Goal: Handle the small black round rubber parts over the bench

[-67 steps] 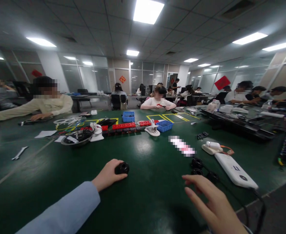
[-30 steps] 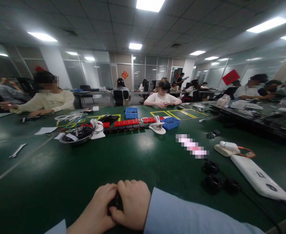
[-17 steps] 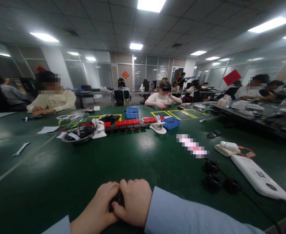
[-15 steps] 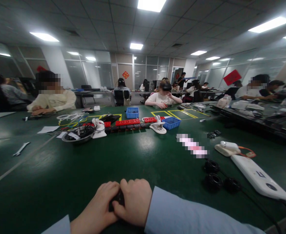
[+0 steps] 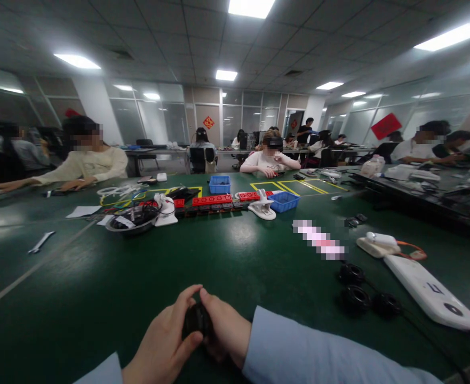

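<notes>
Low in the middle of the head view, a small dark rounded object sits between my two hands; its kind is too dim to make out. My left hand is closed round its left side, thumb in front and fingers over the far edge. From the right, my right hand wraps the same object, its index fingertip meeting the left fingers at the top. The right hand's lower fingers are partly hidden beneath. Both hands are just above the green table.
To the right lie black ring-shaped parts on a cable and a white power bank-like device. Further off are red power strips, blue bins, a metal bowl of cables and a wrench. Several people sit around.
My right hand has turned and its fingers have moved from the top toward the right side, baring more of the dark object. A person at the left has stretched an arm out leftward.
</notes>
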### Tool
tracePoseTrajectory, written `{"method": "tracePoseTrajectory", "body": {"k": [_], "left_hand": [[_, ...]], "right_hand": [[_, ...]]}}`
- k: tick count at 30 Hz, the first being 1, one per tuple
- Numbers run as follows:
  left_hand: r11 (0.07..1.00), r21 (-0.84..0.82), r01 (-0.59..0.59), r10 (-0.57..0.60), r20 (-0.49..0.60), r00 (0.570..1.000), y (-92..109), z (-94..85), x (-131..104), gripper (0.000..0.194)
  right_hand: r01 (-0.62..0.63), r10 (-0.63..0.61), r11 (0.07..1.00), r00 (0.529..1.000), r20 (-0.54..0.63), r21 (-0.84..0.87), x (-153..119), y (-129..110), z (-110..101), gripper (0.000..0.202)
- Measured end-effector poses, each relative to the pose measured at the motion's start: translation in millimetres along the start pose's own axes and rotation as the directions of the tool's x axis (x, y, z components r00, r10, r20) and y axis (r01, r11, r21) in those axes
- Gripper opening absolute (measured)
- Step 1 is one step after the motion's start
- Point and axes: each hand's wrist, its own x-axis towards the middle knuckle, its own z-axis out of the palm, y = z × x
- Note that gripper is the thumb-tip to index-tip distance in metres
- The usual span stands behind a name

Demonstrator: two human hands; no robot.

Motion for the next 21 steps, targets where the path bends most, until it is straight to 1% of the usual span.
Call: {"method": "tracePoseTrajectory", "body": {"k": [1,2,3,4,5,7,9,13,17,19,21], "left_hand": [[1.0,0.003,0.003,-0.003,0.011,1.0,1,1.4,0,0.067],[1.0,-0.001,0.013,-0.013,0.013,1.0,3,2.7,0,0.062],[0.999,-0.012,0.029,-0.029,0.008,1.0,4,4.0,0,0.057],[0.998,-0.034,0.05,-0.05,-0.001,0.999,6,5.1,1,0.052],[0.995,-0.063,0.075,-0.075,-0.012,0.997,8,6.1,1,0.047],[0.986,-0.129,0.106,-0.112,-0.047,0.993,12,8.2,4,0.041],[0.978,-0.186,0.097,-0.119,-0.11,0.987,15,10.7,8,0.038],[0.961,-0.269,0.068,-0.135,-0.239,0.962,18,16.9,20,0.035],[0.921,-0.383,0.073,-0.211,-0.332,0.919,23,21.3,34,0.034],[0.891,-0.444,0.09,-0.264,-0.347,0.9,26,22.7,41,0.033],[0.865,-0.479,0.152,-0.327,-0.307,0.894,28,24.5,45,0.035]], "right_hand": [[-0.021,0.021,1.0,1.0,0.015,0.017,-1,1,3,0.052],[-0.016,0.015,1.0,1.0,0.008,0.022,-3,2,5,0.053],[0.02,-0.02,1.0,1.0,-0.015,0.013,-4,3,7,0.053],[0.082,-0.082,0.997,0.995,-0.056,-0.013,-4,4,8,0.051],[0.152,-0.157,0.987,0.982,-0.104,-0.054,-4,4,9,0.048],[0.282,-0.309,0.946,0.934,-0.181,-0.159,-4,3,9,0.042],[0.339,-0.393,0.908,0.893,-0.22,-0.246,-5,1,8,0.038],[0.305,-0.421,0.871,0.868,-0.263,-0.386,-8,-7,5,0.034],[0.247,-0.469,0.777,0.84,-0.271,-0.579,-10,-18,0,0.031],[0.218,-0.503,0.705,0.824,-0.26,-0.675,-10,-22,-3,0.03],[0.187,-0.543,0.619,0.803,-0.244,-0.763,-9,-24,-6,0.03]]}}
